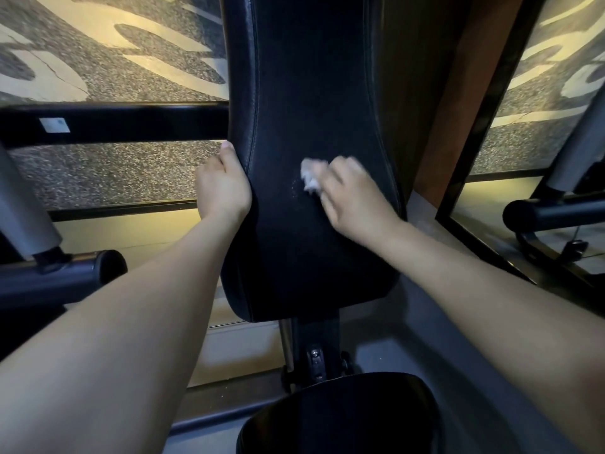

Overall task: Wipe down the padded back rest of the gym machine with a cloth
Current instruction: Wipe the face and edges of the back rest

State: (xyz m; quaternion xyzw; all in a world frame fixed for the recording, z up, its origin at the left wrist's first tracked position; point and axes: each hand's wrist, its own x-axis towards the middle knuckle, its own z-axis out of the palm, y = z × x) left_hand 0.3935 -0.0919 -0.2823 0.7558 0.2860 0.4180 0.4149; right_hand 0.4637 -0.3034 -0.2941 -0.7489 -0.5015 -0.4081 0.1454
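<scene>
Straight ahead of us stands the black padded back rest (311,93) of a gym machine, tall and upright, with the dark seat pad (337,414) below it at the bottom of the view. Our two hands are apart, one at each side of the pad's lower middle. Our left hand (222,188) clasps the pad's left edge, fingers wrapped behind it and out of sight. Our right hand (353,194) presses a small crumpled white cloth (309,176) against the front of the pad, near its centre. The hand and cloth are blurred, so we cannot tell exactly how the fingers lie, only that they are bunched on the cloth. Faint pale specks show on the pad just beside the cloth.

Wiping seems to be under way, with the long upper stretch of the pad yet to be covered. The cloth is a small wad, so it could slip from our fingers on a hard stroke and drop toward the seat. Short strokes could miss the top and the stitched side edges. A black frame bar (114,122) runs off to the left, and a mirror (556,93) stands at the right.
</scene>
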